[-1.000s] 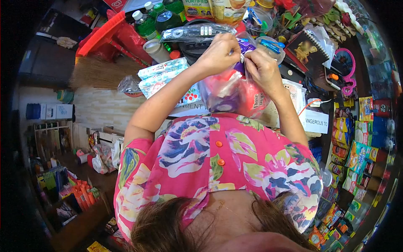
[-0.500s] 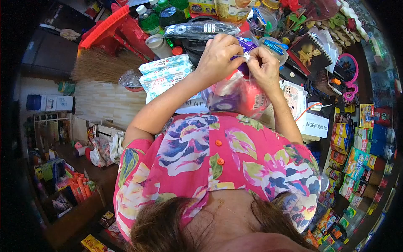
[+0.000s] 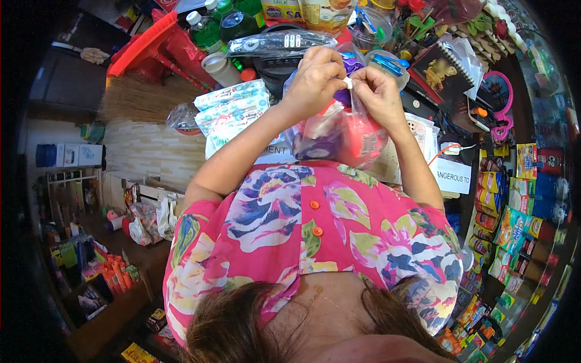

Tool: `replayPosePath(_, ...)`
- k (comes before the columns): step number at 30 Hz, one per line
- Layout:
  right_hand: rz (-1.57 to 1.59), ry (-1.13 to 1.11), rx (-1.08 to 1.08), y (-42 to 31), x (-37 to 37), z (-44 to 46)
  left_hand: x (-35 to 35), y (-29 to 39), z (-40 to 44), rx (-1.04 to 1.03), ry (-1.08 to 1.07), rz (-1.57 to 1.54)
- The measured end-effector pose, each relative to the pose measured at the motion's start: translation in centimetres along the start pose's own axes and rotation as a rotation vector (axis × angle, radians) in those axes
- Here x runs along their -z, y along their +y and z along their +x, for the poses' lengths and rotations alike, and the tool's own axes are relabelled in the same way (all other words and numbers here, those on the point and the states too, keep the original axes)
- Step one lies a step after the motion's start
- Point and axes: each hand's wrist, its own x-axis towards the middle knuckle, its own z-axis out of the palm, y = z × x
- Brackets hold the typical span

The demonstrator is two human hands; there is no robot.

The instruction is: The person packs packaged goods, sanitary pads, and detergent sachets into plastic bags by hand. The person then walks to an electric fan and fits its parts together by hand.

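A clear plastic bag (image 3: 339, 136) with red and purple items inside hangs in front of my chest. My left hand (image 3: 315, 81) pinches the whitish twisted top of the bag from the left. From the right, my right hand (image 3: 378, 97) grips the same twisted top, its fingers close to those of my left hand. White-and-blue packs (image 3: 233, 109) lie left of the bag. Beyond my left hand is a remote control (image 3: 281, 42) in clear plastic.
A broom (image 3: 145, 100) and green bottles (image 3: 206, 33) stand at the back left. A tub of blue pens (image 3: 387, 63), a spiral notebook (image 3: 439, 69) and a pink hand mirror (image 3: 499, 97) are at the right. Snack packets (image 3: 514, 224) line the right side.
Both hands stay at the bag's top, with small finger movements. The bag has turned a little, and the view has shifted slightly.
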Motion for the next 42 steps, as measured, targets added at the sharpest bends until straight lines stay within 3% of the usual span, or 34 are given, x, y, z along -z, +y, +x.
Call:
replayPosePath(1, 0.003, 0.010, 0.006, -0.2, -0.1, 0.0, 0.1, 0.0, 0.1, 0.004, -0.016, -0.001)
replayPosePath(4, -0.430, 0.063, 0.376, -1.7, 0.2, -0.1, 0.3, 0.1, 0.5, 0.002, -0.040, 0.022)
replayPosePath(6, -0.537, 0.013, 0.492, -2.3, 0.3, 0.0, 0.4, 0.2, 0.6, 0.008, -0.055, 0.047)
replayPosePath(11, -0.777, -0.171, 0.456, -3.2, 0.9, 1.0, 0.7, 0.8, 0.7, -0.021, -0.093, 0.150)
replayPosePath(21, -0.733, -0.344, 0.389, -3.5, 1.4, 2.2, 0.7, 1.2, 0.3, -0.078, -0.093, 0.237)
replayPosePath(31, -0.843, 0.048, 0.682, -1.2, -0.6, 0.8, 0.6, 1.0, 0.4, -0.033, -0.066, 0.242)
replayPosePath(39, -0.679, 0.239, 0.538, 0.6, -1.4, 0.2, 0.5, 1.0, 0.0, 0.044, -0.053, 0.195)
replayPosePath(42, -0.728, 0.422, 0.539, 1.7, 0.4, 0.7, 0.7, 0.7, -0.4, 0.121, -0.095, 0.129)
